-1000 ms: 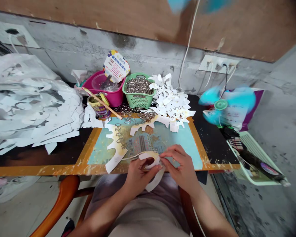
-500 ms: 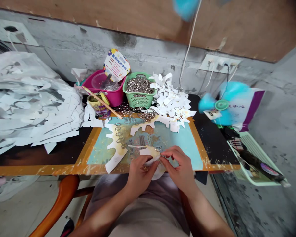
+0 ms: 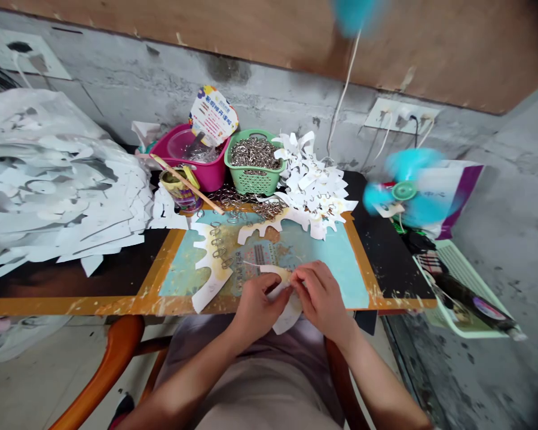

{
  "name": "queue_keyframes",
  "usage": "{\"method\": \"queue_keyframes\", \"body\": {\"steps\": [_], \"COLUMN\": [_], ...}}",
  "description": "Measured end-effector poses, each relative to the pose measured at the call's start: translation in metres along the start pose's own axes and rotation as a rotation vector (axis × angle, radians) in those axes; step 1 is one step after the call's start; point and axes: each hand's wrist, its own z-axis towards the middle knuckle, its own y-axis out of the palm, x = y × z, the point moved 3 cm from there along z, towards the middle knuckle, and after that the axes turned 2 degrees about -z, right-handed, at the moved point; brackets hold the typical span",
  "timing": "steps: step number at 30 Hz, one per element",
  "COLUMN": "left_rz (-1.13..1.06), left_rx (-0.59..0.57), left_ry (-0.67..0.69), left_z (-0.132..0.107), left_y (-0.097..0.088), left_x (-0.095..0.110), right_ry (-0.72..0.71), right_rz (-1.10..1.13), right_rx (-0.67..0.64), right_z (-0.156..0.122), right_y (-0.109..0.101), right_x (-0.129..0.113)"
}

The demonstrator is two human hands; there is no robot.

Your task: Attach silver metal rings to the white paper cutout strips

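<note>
Curved paper cutout (image 3: 289, 316) sits pinched between both hands just inside the front edge of the painted board (image 3: 341, 269). The left hand (image 3: 256, 310) and right hand (image 3: 321, 298) work close together, fingers bent narrowly and holding the paper firmly. Just left lies a paper strip (image 3: 208, 280) carrying metal rings (image 3: 217, 242), and a green basket (image 3: 253, 182) stands beyond the board's far edge.
</note>
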Motion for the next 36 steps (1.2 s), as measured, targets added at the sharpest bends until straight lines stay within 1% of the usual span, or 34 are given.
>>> {"method": "queue_keyframes", "body": {"steps": [2, 4, 7, 9, 11, 15, 18, 21, 23, 25, 27, 30, 32, 34, 36], "left_rz": [0.011, 0.038, 0.028, -0.049, -0.164, -0.379, -0.482, -0.555, -0.542, -0.474, -0.425, -0.436, -0.448, -0.447, -0.443], "left_rx": [-0.037, -0.048, -0.02, 0.013, 0.018, 0.004, 0.037, 0.064, 0.027, -0.033, -0.043, 0.052, 0.121, 0.173, 0.202], "left_ry": [0.022, 0.048, 0.048, 0.016, -0.024, -0.061, -0.033, -0.002, -0.038, -0.071, -0.041, 0.002, -0.007, -0.029, -0.057], "left_z": [0.0, -0.002, -0.006, -0.009, -0.012, -0.015, -0.015, -0.014, -0.013, -0.011, -0.011, -0.011, -0.011, -0.011, -0.012], "left_y": [-0.001, -0.001, 0.0, 0.002, 0.005, 0.008, 0.005, 0.0, -0.001, -0.001, -0.002, -0.005, -0.006, -0.005, -0.003], "left_x": [-0.001, -0.003, -0.009, -0.013, -0.017, -0.018, -0.016, -0.011, -0.008, -0.004, 0.0, 0.004, 0.006, 0.006, 0.004], "right_ry": [0.084, 0.164, 0.274, 0.36, 0.46, 0.617, 0.648, 0.63, 0.604, 0.587, 0.596, 0.623, 0.645, 0.688, 0.71], "right_rz": [0.064, 0.133, 0.231, 0.313, 0.414, 0.702, 0.892, 0.936, 0.938, 0.944, 0.968, 1.067, 1.071, 0.979, 0.86], "right_rx": [-0.018, -0.038, -0.077, -0.087, -0.068, 0.059, 0.145, 0.17, 0.171, 0.166, 0.14, 0.057, 0.05, 0.07, 0.024], "right_z": [0.002, 0.003, 0.002, 0.001, -0.001, -0.003, -0.005, -0.006, -0.007, -0.006, -0.006, -0.007, -0.009, -0.012, -0.014], "right_y": [-0.003, -0.006, -0.007, -0.004, 0.0, 0.009, 0.011, 0.01, 0.009, 0.008, 0.007, 0.006, 0.005, 0.004, 0.004], "right_x": [0.001, 0.0, -0.001, 0.0, 0.002, 0.005, 0.001, -0.006, -0.01, -0.011, -0.01, -0.008, -0.007, -0.005, -0.003]}}
